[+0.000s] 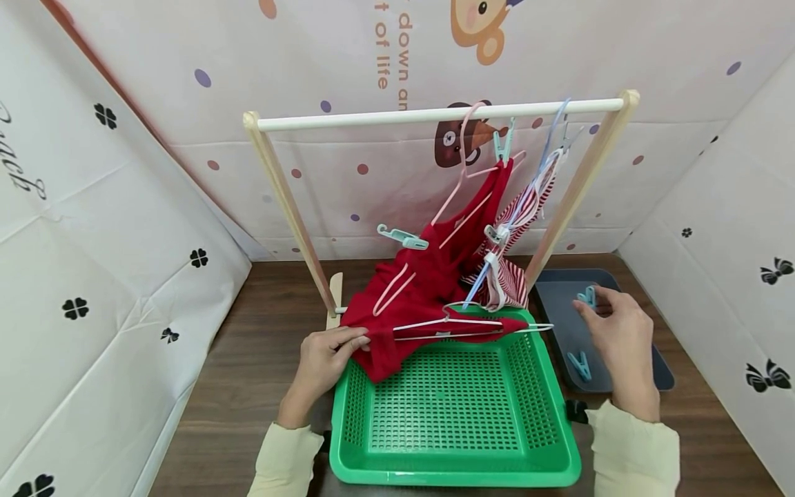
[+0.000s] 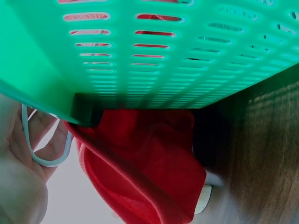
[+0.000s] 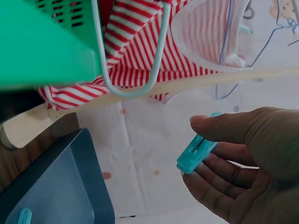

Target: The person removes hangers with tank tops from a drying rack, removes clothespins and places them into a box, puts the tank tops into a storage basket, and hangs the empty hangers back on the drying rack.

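Observation:
My right hand (image 1: 621,338) pinches a teal clothespin (image 3: 197,151) between thumb and fingers, above the dark tray. On the left, my left hand (image 1: 326,359) grips the edge of a red garment (image 1: 388,348) by the far left corner of the green basket (image 1: 456,476). A white hanger (image 1: 447,321) lies across this garment over the basket's back part, its right end sticking out. In the left wrist view, a pale hanger loop (image 2: 49,162) passes in front of the left hand's fingers; where the fingertips meet the cloth is hidden there.
Behind the basket stands a wooden rack with a white rail (image 1: 373,120). From it hang red clothing on a pink hanger (image 1: 462,169) and a red-striped garment (image 1: 512,283) on a blue hanger. Another clothespin (image 1: 404,237) is near the red cloth. The dark tray (image 1: 553,286) holds a clothespin (image 1: 580,366).

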Demonstrator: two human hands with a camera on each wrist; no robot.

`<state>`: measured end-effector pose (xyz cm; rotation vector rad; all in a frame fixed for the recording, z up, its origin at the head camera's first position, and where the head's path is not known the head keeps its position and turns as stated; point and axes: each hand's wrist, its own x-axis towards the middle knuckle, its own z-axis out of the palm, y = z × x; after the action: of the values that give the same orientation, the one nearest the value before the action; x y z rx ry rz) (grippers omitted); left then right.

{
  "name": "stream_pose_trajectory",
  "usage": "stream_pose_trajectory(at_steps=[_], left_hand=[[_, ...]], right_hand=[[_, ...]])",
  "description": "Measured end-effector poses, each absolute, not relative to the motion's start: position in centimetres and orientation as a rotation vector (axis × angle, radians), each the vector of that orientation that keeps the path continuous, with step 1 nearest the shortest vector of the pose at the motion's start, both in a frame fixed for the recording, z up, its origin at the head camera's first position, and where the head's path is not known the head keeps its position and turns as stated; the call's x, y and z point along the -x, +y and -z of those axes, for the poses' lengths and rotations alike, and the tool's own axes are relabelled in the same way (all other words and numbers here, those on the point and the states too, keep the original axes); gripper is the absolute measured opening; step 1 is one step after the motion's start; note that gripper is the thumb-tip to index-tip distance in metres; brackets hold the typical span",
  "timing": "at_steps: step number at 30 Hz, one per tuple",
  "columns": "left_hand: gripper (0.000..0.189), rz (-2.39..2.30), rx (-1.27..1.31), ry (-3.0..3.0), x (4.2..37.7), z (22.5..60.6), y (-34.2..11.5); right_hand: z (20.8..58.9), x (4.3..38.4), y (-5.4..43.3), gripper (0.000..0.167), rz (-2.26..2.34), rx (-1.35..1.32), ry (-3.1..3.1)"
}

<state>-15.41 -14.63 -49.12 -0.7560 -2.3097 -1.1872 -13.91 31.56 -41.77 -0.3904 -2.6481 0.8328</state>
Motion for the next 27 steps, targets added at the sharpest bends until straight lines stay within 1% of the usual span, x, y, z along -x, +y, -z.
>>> stream_pose_trajectory(at_steps=[8, 15, 20, 27], left_hand=[[0.021, 1.186, 0.76, -2.303, 15.4, 49.3, -14.7], [0.02, 1.185, 0.767, -2.3, 15.5, 49.3, -14.7], [0.021, 1.189, 0.767, -2.289, 15.5, 49.3, -14.7], [0.02, 1.184, 0.763, -2.296, 15.5, 49.3, -14.6]], right_hand=[[43.2, 14.7, 32.7, 0.046, -0.816, 0.398, -2.677], [44.9, 15.5, 34.1, 0.047, -0.84, 0.468, -2.764], [46.4, 16.0, 34.9, 0.046, -0.826, 0.453, -2.831], [48.2, 16.5, 35.4, 0.043, -0.798, 0.522, -2.895]])
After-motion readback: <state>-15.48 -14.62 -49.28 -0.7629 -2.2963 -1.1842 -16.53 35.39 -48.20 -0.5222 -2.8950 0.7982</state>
